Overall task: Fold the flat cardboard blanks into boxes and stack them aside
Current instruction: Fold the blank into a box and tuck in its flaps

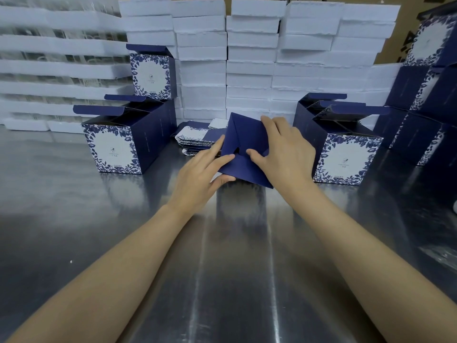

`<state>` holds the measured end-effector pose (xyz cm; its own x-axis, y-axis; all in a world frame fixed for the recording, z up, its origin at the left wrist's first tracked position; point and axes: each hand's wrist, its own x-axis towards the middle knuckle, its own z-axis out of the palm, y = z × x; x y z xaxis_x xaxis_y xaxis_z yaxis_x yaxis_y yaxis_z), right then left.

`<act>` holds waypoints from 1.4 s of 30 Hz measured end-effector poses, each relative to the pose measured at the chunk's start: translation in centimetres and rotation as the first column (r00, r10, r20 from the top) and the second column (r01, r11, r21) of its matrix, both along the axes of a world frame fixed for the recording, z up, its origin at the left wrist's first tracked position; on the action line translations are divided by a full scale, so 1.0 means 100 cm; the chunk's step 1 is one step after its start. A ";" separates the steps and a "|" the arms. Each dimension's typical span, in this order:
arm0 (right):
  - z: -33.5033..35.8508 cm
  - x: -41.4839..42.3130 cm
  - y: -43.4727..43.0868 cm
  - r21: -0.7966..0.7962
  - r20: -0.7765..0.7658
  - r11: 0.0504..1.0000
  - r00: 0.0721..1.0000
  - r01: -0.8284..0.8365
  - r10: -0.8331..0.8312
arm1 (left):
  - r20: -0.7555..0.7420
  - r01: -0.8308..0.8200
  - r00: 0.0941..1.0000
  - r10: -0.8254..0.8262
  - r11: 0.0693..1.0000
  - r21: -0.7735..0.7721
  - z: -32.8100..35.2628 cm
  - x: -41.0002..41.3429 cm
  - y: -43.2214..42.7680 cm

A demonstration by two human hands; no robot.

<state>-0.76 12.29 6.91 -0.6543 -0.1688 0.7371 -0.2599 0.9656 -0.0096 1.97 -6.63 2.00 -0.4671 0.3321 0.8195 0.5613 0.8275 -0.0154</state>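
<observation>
Tucking bottom flaps (238,167) on the dark blue cardboard box (243,133)
Left hand (201,173) presses, fingers straight; right hand (286,151) grips it; flaps next need locking

No wording is coming through clearly enough to read. The left box (112,147), at middle left of the frame, is showing a small emblem and tiny lines of print on its white front panel, too small to make out. The upper box (151,76) and the right box (346,159) are carrying the same. The brown carton (409,28) at upper right is showing large black characters, cut off.
</observation>
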 end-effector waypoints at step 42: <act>-0.063 -0.018 0.013 -0.427 -0.129 0.611 0.714 -0.666 0.688 | 0.397 -0.027 0.885 -0.243 0.824 0.567 -0.014 -0.012 -0.005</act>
<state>-2.59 13.61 0.60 -0.5133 -0.2651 0.8162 -0.8268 0.4076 -0.3876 0.82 -7.13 0.63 -0.8032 -0.0326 0.5948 0.4813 0.5528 0.6803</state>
